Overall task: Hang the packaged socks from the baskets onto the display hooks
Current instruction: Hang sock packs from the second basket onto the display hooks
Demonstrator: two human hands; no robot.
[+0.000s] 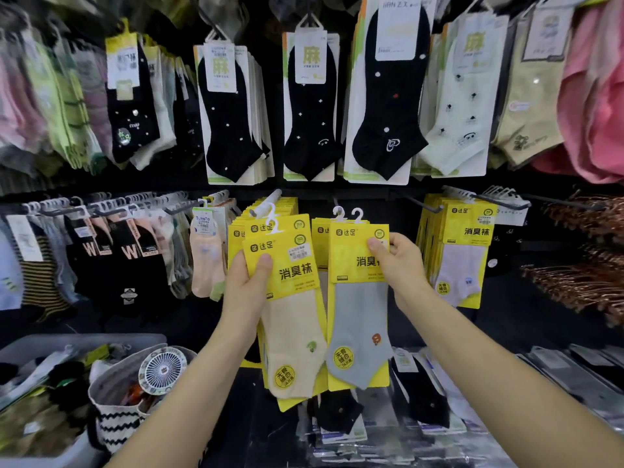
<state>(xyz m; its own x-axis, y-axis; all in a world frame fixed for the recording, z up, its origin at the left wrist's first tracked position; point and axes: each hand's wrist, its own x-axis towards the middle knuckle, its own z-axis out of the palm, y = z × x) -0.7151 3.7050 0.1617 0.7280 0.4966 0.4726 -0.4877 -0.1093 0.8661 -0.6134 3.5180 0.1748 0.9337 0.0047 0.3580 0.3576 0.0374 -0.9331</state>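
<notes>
A sock shop: rows of carded socks (pixel 233 113) hang from wall display hooks (pixel 425 206).

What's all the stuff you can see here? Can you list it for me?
cream sock pack: one, cream on yellow card, centre
grey sock pack: one in front, grey on yellow card, centre
black sock stacks: three, black, top hooks
yellow packs: one stack, yellow, right hook
zigzag bag: one, black and white, bottom left
fan: one, white, in the zigzag bag's mouth
left hand: one, holds cream sock pack
right hand: one, holds grey sock pack
</notes>
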